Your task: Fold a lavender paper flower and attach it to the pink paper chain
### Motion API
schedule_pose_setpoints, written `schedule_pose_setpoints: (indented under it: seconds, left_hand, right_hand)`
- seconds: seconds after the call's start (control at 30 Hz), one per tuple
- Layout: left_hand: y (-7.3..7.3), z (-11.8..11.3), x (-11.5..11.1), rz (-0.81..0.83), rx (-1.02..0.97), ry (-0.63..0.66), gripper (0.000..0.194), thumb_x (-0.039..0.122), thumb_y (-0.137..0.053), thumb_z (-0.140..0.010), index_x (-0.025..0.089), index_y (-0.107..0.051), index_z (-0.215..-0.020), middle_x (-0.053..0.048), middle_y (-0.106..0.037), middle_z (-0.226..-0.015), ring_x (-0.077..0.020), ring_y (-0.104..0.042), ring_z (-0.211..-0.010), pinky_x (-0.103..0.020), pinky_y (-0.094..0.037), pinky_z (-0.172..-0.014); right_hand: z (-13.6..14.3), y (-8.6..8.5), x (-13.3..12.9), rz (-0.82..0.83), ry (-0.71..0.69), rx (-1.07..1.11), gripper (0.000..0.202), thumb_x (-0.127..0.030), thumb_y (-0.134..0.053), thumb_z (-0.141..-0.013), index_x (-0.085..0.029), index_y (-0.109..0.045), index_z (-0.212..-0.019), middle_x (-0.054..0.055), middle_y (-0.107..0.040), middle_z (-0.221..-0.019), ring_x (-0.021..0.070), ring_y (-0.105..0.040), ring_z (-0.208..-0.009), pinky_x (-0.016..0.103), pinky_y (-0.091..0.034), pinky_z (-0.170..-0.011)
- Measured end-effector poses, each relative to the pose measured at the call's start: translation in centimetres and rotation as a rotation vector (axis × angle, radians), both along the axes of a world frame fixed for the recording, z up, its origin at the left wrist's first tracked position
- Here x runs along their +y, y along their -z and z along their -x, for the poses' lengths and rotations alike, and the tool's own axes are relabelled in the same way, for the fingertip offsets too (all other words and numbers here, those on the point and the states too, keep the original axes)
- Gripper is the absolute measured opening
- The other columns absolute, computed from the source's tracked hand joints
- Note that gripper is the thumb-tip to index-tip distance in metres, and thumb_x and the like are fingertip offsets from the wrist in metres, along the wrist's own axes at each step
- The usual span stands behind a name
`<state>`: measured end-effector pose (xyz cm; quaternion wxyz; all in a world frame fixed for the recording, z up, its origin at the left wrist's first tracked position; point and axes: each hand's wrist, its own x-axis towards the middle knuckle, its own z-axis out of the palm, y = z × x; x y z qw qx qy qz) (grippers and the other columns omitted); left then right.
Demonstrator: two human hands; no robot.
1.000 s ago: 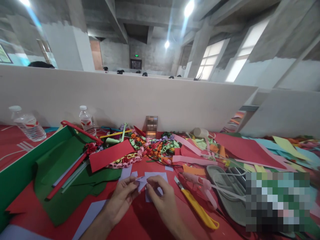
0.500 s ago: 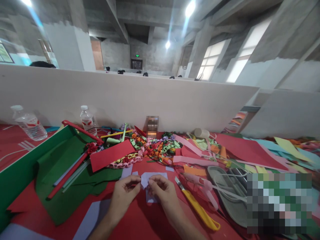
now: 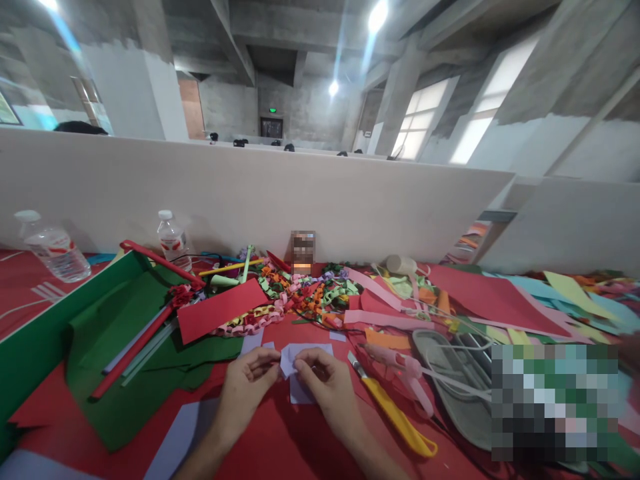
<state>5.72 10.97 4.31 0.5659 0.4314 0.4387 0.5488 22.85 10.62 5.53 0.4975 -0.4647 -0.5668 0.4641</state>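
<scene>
Where the two hands meet, a small folded paper (image 3: 287, 361), pale purple, sits between the fingertips, held just above the table (image 3: 280, 443). The left hand (image 3: 254, 381) has its thumb and fingers drawn narrow at the paper's left edge; the right hand (image 3: 324, 380) pinches it from the right, thumb on the near side. The paper lies level with the fingertips of both, slightly ahead of the palms, and a crease shows across it. Behind and below it, partly covered by the right hand, a flat purple sheet (image 3: 302, 395) rests on the red tabletop.

Just right of the right hand lies a yellow knife (image 3: 397, 417), its blade pointing away to the upper left. Beyond it is a pink glue gun (image 3: 403, 368), and next to that a grey tray (image 3: 467, 421) with white strips across it. To the left of the left hand, green paper (image 3: 105, 407) is spread out, with a long red stick (image 3: 125, 355) lying over it. A red card (image 3: 225, 311) lies farther forward, near a heap of colourful paper chains (image 3: 311, 297).

Farther out, two bottles (image 3: 60, 255) stand toward the left before a white partition (image 3: 240, 193). On the right, loose coloured sheets (image 3: 493, 300) overlap.
</scene>
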Motion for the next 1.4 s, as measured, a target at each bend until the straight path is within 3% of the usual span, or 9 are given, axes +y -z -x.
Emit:
schedule_pose_setpoints:
  seconds: [0.17,0.43,0.63,0.77,1.0,1.2,1.4]
  left_hand:
    - [0.5,0.0,0.2,0.069,-0.041,0.005,0.030,0.032,-0.091,-0.058,0.015,-0.079,-0.079,-0.007,-0.078,-0.076,-0.0208,-0.071,-0.071,-0.027,-0.057,-0.069]
    - [-0.1,0.1,0.1,0.068,-0.073,0.011,0.032,0.036,-0.091,-0.058,0.015,-0.078,-0.078,-0.009,-0.079,-0.082,-0.0236,-0.072,-0.079,-0.028,-0.057,-0.073]
    - [0.6,0.0,0.2,0.034,-0.019,0.012,0.030,0.033,-0.092,-0.058,0.015,-0.078,-0.078,-0.007,-0.077,-0.072,-0.0209,-0.071,-0.069,-0.026,-0.056,-0.066]
    - [1.2,0.1,0.4,0.039,0.000,0.015,0.030,0.034,-0.092,-0.058,0.016,-0.079,-0.078,-0.007,-0.078,-0.077,-0.0211,-0.071,-0.071,-0.026,-0.056,-0.068]
    - [0.7,0.2,0.1,0.026,0.077,-0.017,0.030,0.038,-0.089,-0.062,0.015,-0.080,-0.078,-0.007,-0.078,-0.076,-0.0207,-0.069,-0.070,-0.025,-0.054,-0.067]
    - [0.5,0.3,0.1,-0.077,0.191,-0.096,0.020,0.035,-0.081,-0.068,0.017,-0.080,-0.075,-0.007,-0.078,-0.078,-0.0221,-0.070,-0.074,-0.027,-0.056,-0.069]
    - [0.2,0.1,-0.1,-0.164,0.252,-0.155,0.010,0.030,-0.078,-0.068,0.020,-0.079,-0.070,-0.007,-0.080,-0.086,-0.0246,-0.074,-0.084,-0.030,-0.058,-0.080]
  right_hand:
    - [0.2,0.1,-0.1,-0.018,0.013,-0.025,0.035,-0.052,-0.070,-0.083,-0.017,-0.072,-0.081,0.005,-0.069,-0.075,0.0179,-0.061,-0.066,0.026,-0.047,-0.060]
    - [0.4,-0.4,-0.3,0.031,-0.067,0.043,0.037,-0.053,-0.076,-0.077,-0.018,-0.075,-0.089,0.006,-0.074,-0.084,0.0222,-0.068,-0.077,0.030,-0.053,-0.069]
    - [0.4,-0.1,-0.1,0.003,-0.038,0.026,0.034,-0.051,-0.071,-0.082,-0.017,-0.073,-0.079,0.005,-0.073,-0.077,0.0189,-0.066,-0.069,0.026,-0.050,-0.064]
    - [0.5,0.2,-0.2,-0.005,-0.009,-0.003,0.035,-0.051,-0.071,-0.083,-0.016,-0.072,-0.079,0.005,-0.071,-0.075,0.0176,-0.062,-0.066,0.025,-0.047,-0.060]
    - [0.6,0.2,-0.5,-0.020,-0.025,-0.005,0.034,-0.049,-0.069,-0.085,-0.016,-0.071,-0.079,0.004,-0.068,-0.075,0.0166,-0.059,-0.068,0.025,-0.045,-0.061]
    - [0.6,0.7,0.1,0.108,-0.063,0.129,0.040,-0.055,-0.070,-0.082,-0.016,-0.069,-0.075,-0.001,-0.058,-0.056,0.0120,-0.052,-0.051,0.023,-0.042,-0.051]
    - [0.8,1.5,0.1,0.235,-0.062,0.292,0.039,-0.053,-0.075,-0.079,-0.016,-0.067,-0.081,0.001,-0.063,-0.065,0.0119,-0.054,-0.052,0.024,-0.045,-0.052]
